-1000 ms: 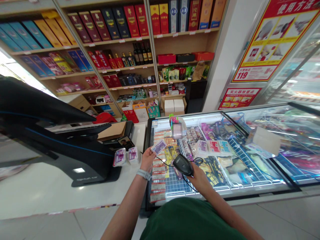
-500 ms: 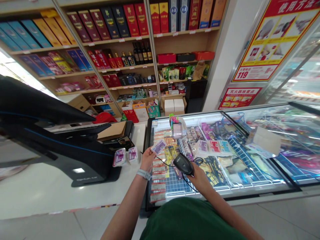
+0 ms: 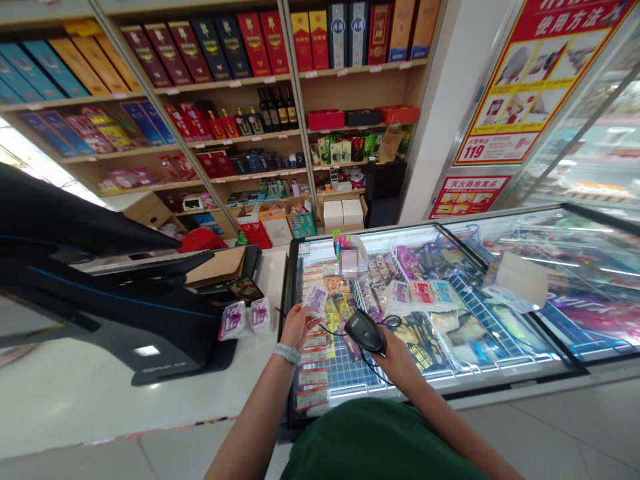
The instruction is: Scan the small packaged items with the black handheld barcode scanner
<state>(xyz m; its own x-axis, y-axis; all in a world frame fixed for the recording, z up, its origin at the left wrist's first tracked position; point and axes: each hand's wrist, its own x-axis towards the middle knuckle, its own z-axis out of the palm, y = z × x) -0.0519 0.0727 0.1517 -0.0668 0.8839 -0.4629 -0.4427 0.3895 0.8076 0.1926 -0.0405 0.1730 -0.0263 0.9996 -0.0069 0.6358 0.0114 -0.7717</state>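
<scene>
Head view, the only one. Left hand [image 3: 295,327] sat near 6 o'clock, thumb and fingers together, clamped on a small purple-and-white packet [image 3: 316,301], which stood tilted above the fingertips; its print was too small to read. Right hand [image 3: 396,357] was closed around a black handheld barcode scanner [image 3: 364,331], nose pointing toward the packet, near it but not touching. Thin black cord [image 3: 373,369] looped around the scanner and right hand. Grey watch band [image 3: 287,354] on the left wrist, green shirt [image 3: 375,440] along the bottom edge.

Both hands were over the near left corner of a glass-topped freezer chest [image 3: 500,215], spanning 12 to 3 o'clock and filled with bagged goods. Red-and-white price strips [image 3: 313,377] ran down its left side, wording unreadable. One item near 12 o'clock was covered by a pixelated patch [image 3: 349,262].

White counter [image 3: 100,393] at 9 o'clock held a black checkout terminal [image 3: 115,313], two purple-labelled packs [image 3: 233,320] and a brown cardboard sheet [image 3: 216,267].

Wooden shelves [image 3: 350,70] at 11 to 12 o'clock carried boxed liquor and dark bottles [image 3: 277,109]; brand names too small to read. White cartons [image 3: 345,212] sat below them. At 1 o'clock, red-and-yellow poster [image 3: 530,87] read 使用方法 and 119; red sign [image 3: 467,197] below it read 灭火器放置点.
</scene>
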